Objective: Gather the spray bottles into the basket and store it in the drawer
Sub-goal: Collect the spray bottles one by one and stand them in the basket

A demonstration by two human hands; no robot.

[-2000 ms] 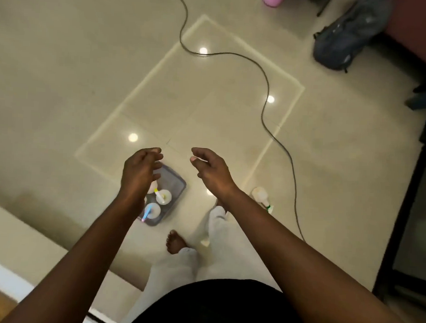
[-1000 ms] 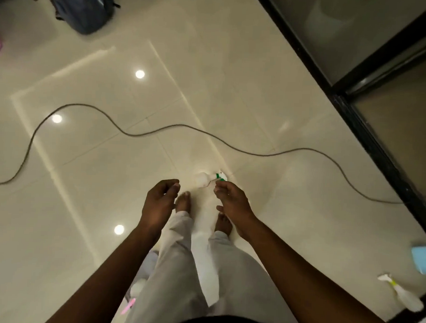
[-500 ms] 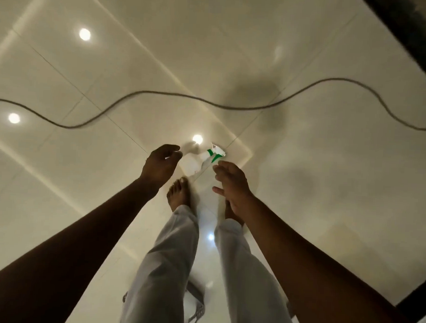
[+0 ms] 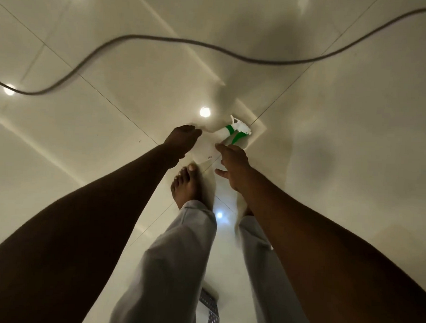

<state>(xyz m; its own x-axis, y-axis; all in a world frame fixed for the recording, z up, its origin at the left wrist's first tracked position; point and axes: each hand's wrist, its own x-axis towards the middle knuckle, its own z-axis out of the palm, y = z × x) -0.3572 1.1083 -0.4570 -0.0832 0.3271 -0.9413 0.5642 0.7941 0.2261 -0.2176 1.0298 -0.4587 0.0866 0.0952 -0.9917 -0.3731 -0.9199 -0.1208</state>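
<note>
White spray bottle (image 4: 208,150) lies between both unclosed grips, left hand (image 4: 181,141) and right hand (image 4: 231,162); smooth plastic could slip from a hasty grab.

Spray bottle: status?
Both hands open, left hand and right hand flanking the spray bottle lying on floor. No grip yet. Cable beyond, clear.

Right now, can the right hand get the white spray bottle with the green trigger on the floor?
Probably yes. The right hand is open and just beside the white spray bottle with the green trigger, which lies on the floor tiles with nothing between them.
</note>
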